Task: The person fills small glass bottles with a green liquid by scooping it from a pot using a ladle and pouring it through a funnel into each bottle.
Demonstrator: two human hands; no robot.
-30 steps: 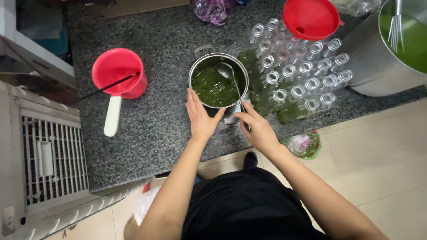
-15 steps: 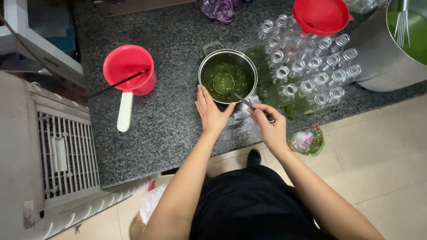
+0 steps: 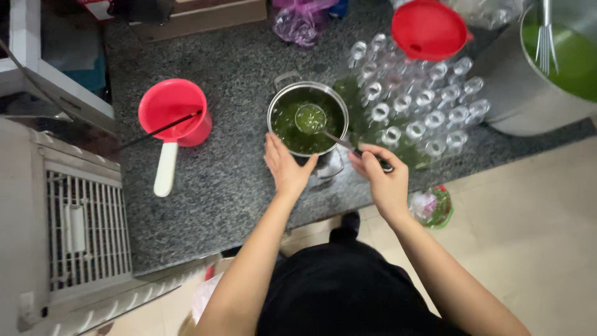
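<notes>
On the speckled surface, the left hand lies open against the steel pot to steady it, while the right hand grips the ladle, its bowl level over green liquid

The right hand has its grip closed around the handle of a ladle. The ladle's bowl sits over the green liquid in a small steel pot on the grey bench. The left hand rests flat against the pot's near side, at about 7 o'clock. At 3 o'clock from the pot stand many clear bottles. A red scoop lies at 9 o'clock. A red funnel sits at 1 o'clock.
</notes>
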